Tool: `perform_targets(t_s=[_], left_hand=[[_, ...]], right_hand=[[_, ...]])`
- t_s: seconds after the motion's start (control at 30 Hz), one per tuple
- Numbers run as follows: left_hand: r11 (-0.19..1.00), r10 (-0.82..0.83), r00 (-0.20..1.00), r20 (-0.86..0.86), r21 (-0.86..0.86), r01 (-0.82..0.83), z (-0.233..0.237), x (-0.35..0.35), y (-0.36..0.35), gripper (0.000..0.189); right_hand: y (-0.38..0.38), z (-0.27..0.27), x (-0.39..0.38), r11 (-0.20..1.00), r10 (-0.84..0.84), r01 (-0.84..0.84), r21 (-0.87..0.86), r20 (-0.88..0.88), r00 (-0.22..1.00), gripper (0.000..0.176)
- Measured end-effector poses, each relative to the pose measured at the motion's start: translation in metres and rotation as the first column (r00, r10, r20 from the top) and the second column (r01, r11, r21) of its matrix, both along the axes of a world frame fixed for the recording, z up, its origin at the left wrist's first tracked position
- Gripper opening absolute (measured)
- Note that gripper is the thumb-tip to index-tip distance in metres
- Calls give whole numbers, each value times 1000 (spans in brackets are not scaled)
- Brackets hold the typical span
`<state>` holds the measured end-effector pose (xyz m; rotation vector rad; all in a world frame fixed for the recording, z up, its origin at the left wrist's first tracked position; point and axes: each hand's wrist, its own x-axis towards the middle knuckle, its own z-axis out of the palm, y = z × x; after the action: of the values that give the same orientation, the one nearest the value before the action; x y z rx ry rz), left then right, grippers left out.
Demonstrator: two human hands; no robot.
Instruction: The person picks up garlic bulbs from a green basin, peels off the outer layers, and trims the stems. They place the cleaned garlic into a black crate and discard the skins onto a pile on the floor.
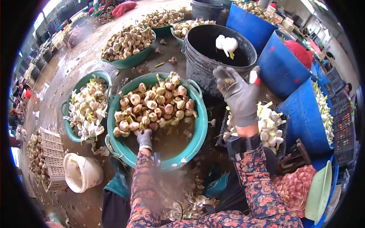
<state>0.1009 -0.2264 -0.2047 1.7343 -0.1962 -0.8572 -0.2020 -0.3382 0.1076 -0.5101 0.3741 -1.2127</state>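
Note:
My left hand [143, 140], in a grey glove, is at the near edge of a pile of unpeeled garlic bulbs [152, 102] in a green basin [204, 125] with brown water. Its fingers curl at a garlic bulb and are partly hidden. My right hand [240, 95], also gloved, is open with fingers apart, just in front of a black bucket [201, 49]. White peeled garlic bulbs [227, 44] show against the bucket's dark opening, apart from the hand; they look to be in the air. Below the right hand lie more white garlic bulbs [270, 127] in a dark crate.
Left of the basin stands a green tub of garlic skins [91, 102], with a white bucket [81, 173] and a pale crate [51, 152] nearer. Blue barrels [283, 62] line the right, beside a net bag of reddish garlic [294, 186]. A heaped garlic basin [129, 43] stands beyond.

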Motion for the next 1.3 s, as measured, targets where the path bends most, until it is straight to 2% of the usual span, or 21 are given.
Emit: perform_targets(t_s=[0.13,0.23,0.3,0.4,0.47,0.5,0.57,0.67,0.77,0.8,0.87,0.9,0.97,1.0,1.03,1.07,1.1,1.13,1.17,1.23,1.3], left_hand=[[951,-291,895,-338,-206,232,43,-32,42,48],[859,-497,861,-110,-207,469,109,-86,79,48],[798,-539,841,39,-296,525,137,-121,101,45],[773,-588,808,-29,-313,551,165,-153,131,50],[739,-568,722,395,-141,659,172,-159,140,51],[744,-561,724,400,-139,653,177,-160,143,51],[691,-554,465,690,70,719,190,-162,151,48],[704,-587,484,649,113,702,188,-164,157,47],[730,-605,595,529,71,680,182,-162,163,49],[719,-652,709,270,-76,690,184,-157,165,50],[726,-671,739,-61,-257,638,188,-153,167,49],[729,-666,744,-53,-253,635,188,-154,168,49],[786,-595,800,-73,-259,561,182,-158,167,50],[788,-578,785,222,-100,608,182,-162,165,52],[781,-580,763,285,-71,620,186,-168,166,56],[709,-647,686,331,-68,702,169,-167,165,57],[765,-617,767,174,-96,637,191,-143,161,63],[757,-493,549,675,21,653,175,-172,170,69],[765,-347,377,859,27,644,170,-167,169,71],[622,-383,388,838,-77,779,206,-158,168,63],[491,-645,35,764,378,785,179,-151,174,46]], right_hand=[[63,-47,13,995,52,17,99,-651,758,55],[123,-105,21,948,311,-85,305,-848,430,54],[152,-163,21,993,-14,-109,-42,-969,245,49],[182,-130,17,991,54,-132,23,-970,236,43],[191,-131,15,990,13,-142,-19,-975,223,42],[194,-133,12,989,41,-150,-4,-955,295,41],[201,-132,7,986,73,-166,11,-926,371,39],[208,-121,2,949,-9,-312,-52,-990,138,35],[209,-132,-2,891,-105,-432,-140,-989,104,36],[209,-145,-3,889,-104,-436,-142,-988,112,36],[210,-160,0,912,-7,-352,-212,-865,502,37],[209,-158,-1,909,-7,-356,-218,-860,510,37],[204,-143,-2,824,565,-383,418,-554,611,37],[209,-130,1,759,630,-389,522,-440,640,37],[207,-166,-3,577,769,-626,525,-90,633,40],[220,-148,9,787,556,-405,465,-252,792,39],[199,-168,25,671,742,-680,298,-271,613,39],[226,-127,-7,859,280,-499,-115,-711,645,39],[221,-140,4,721,629,-507,472,-140,765,38],[218,-162,0,796,601,-502,337,-342,722,41],[207,-187,-3,641,768,-536,549,-452,455,55]])
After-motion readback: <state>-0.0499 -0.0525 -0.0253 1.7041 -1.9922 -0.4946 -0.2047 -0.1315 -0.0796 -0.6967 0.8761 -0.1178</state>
